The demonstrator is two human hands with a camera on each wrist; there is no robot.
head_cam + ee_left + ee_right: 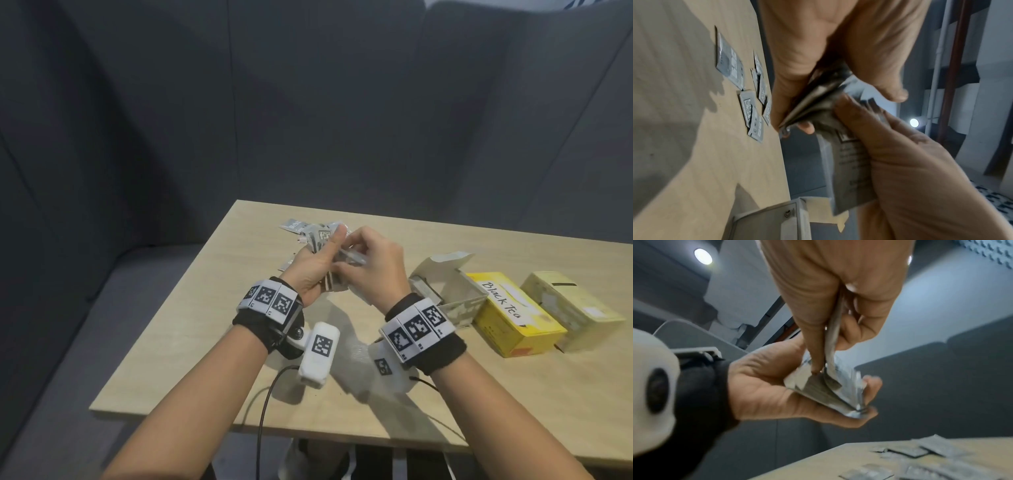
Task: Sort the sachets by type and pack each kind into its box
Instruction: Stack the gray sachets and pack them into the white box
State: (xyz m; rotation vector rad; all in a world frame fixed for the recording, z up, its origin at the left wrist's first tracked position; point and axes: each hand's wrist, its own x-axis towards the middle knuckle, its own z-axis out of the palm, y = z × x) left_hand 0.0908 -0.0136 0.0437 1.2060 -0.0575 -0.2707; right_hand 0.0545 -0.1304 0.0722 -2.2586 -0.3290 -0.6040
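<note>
My left hand [317, 262] grips a fanned stack of grey sachets [828, 390] above the table, thumb on top. My right hand [368, 257] meets it and pinches a single grey sachet [833, 331] between thumb and fingers at the stack's edge; the left wrist view shows that sachet [846, 162] hanging below the stack [818, 100]. More grey sachets [298, 226] lie loose on the table beyond my hands. An open grey box [448, 294] stands just right of my right wrist.
A yellow box marked "Black Tea" [513, 317] and a pale yellow box [572, 308] stand to the right of the grey box. The wooden table [205, 342] has its left edge near my left arm. Dark grey partition walls surround it.
</note>
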